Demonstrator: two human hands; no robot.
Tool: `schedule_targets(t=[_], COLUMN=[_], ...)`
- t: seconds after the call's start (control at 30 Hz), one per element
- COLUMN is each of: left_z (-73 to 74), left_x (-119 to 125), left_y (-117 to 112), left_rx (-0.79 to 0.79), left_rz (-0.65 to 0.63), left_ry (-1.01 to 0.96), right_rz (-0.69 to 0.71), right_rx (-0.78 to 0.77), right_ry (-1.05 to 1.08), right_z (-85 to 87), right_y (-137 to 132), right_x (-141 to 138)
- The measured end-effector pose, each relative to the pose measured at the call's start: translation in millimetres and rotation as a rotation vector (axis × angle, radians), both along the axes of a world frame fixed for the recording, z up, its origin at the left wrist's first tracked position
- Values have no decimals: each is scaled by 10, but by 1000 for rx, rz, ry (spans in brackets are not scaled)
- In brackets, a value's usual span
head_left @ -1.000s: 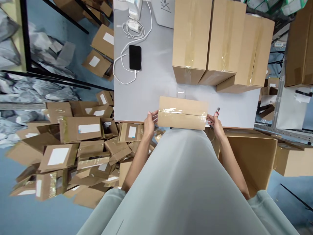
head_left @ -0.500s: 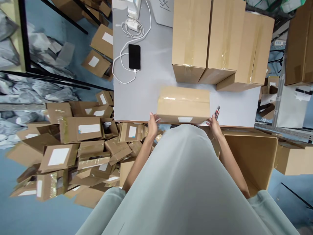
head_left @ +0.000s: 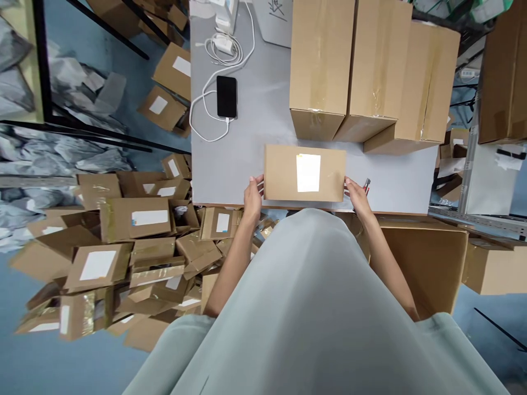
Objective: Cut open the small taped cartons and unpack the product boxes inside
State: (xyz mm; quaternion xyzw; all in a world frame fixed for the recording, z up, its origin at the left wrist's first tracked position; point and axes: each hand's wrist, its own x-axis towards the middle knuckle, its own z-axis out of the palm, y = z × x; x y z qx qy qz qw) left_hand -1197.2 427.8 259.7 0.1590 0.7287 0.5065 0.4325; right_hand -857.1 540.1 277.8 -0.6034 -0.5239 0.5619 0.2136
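Observation:
A closed cardboard box (head_left: 280,173) lies at the table's front edge, its face with a white label (head_left: 308,173) turned up. My left hand (head_left: 252,198) is at the box's left end, fingers against that side. At the right end, my right hand (head_left: 357,196) has its fingertips on the cardboard. Between them the two hands hold the box. Just beyond my right hand lies a slim dark-and-red tool (head_left: 367,184), partly covered by the hand; its kind is unclear.
Three large taped boxes (head_left: 319,60) stand at the table's back right. A phone (head_left: 226,96) on a white cable and a silver laptop (head_left: 274,22) are at the left and back. Labelled cartons (head_left: 99,264) are heaped on the left floor; a big open box (head_left: 424,263) stands right.
The box has been turned over between my hands: its taped top faced up before, and now the labelled side does. Both hands have shifted slightly up along its ends.

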Motion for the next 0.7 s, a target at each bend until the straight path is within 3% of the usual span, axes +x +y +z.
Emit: schedule_targets(t=[0.1,0.2,0.33,0.47,0.57,0.7], left_z=[-66,-118,-176,-225,-264,-289], left_x=[5,14,-42,-140,-142,31], left_y=[-56,-84,-62,35,153,358], left_rx=[-47,-72,-110,-165,-200,-209], left_rz=[19,27,52,49,24,-42], left_ry=[-16,-15,-36,-61,-82,-132], right_rz=[44,194,366,400,386,320], right_rx=[229,401,368,367,382,310], right_ry=[-182,-330,-414,-502,-554,-562], right_z=[20,106,155,98,61,103], right_y=[-147,-290,-404,-439,-400,-232], right_x=[-101,-243,-391,-377,-239,90])
